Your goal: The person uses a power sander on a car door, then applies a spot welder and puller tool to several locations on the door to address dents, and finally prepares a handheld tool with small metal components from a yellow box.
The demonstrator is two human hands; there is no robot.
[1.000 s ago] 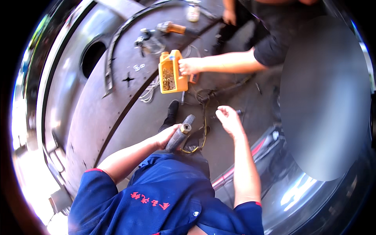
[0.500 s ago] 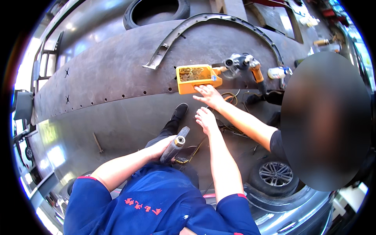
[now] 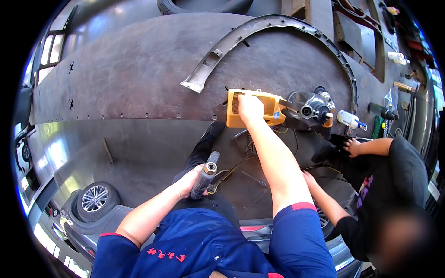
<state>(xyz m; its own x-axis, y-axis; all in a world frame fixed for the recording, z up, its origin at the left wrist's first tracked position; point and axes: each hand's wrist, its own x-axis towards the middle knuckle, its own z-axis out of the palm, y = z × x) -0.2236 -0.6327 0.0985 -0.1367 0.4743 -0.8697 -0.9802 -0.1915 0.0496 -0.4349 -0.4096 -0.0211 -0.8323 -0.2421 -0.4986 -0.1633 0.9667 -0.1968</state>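
Yellow parts box (image 3: 259, 109) sits on the dark floor at about twelve o'clock from the worker, just left of a grey power tool (image 3: 311, 109) with an orange base. Right hand (image 3: 250, 107) reaches straight out and dips into the box's open compartment — fingers curled down inside, though what they pinch I cannot tell. Left hand (image 3: 191, 181) stays close to the body at about ten o'clock, fingers wrapped tight around a dark cylindrical tool (image 3: 206, 180) with a socket end pointing up. A curved grey wheel-arch trim (image 3: 241, 39) lies beyond the box. At three o'clock a second person in black crouches — one hand (image 3: 353, 147) rests near a white bottle (image 3: 348, 119).
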